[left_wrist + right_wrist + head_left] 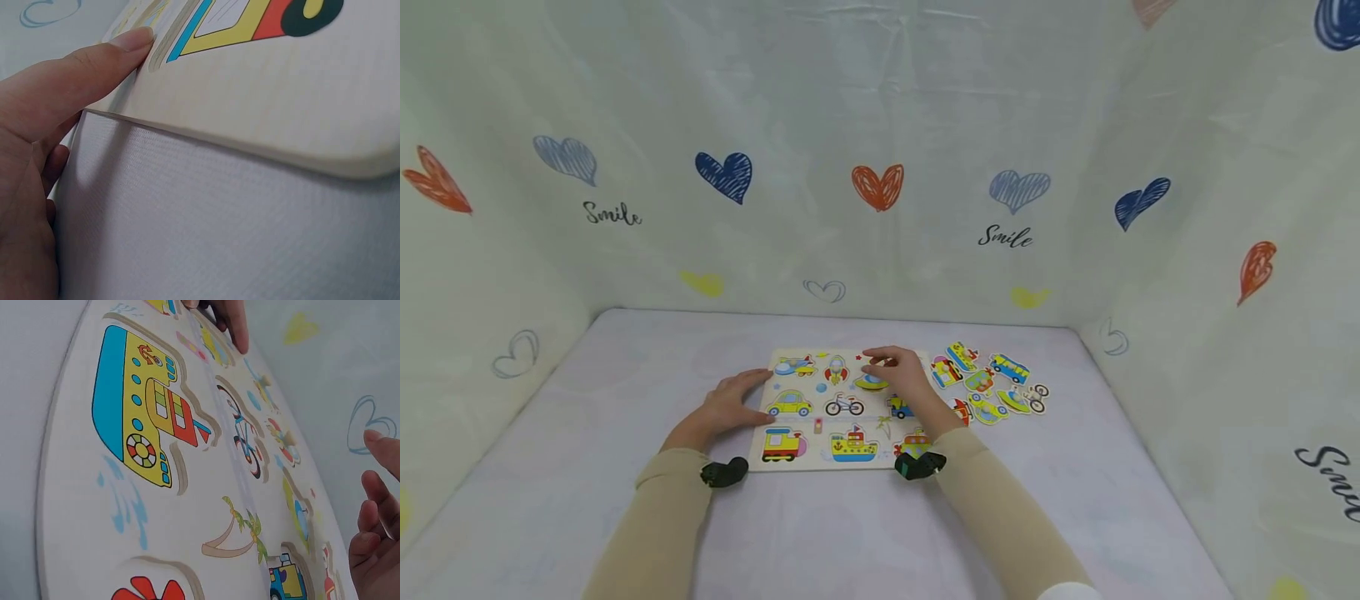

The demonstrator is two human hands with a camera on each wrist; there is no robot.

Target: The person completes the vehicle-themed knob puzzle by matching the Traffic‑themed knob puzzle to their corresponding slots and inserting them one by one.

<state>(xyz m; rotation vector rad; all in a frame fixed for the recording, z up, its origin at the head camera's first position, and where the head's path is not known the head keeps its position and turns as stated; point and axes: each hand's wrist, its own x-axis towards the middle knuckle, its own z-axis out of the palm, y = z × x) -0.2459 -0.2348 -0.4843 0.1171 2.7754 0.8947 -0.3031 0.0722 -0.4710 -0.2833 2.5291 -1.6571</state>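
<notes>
Two hands at vehicle puzzle board (818,463), which lies flat on table (820,533). Left hand (724,408): thumb and fingers spread apart at board's left edge, thumb resting on upper face. Right hand (907,380): thumb and fingers apart, loosely bent, over board's far right part, near saucer picture (871,384); contact with board cannot be told. Loose vehicle pieces (980,382): clustered on table, right of board. Bicycle picture (845,406): mid-board.

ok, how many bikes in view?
2. One bike on the board, just right of the yellow car; one loose bike at the right end of the loose pieces. The right hand covers part of the board; others may be hidden.
</notes>
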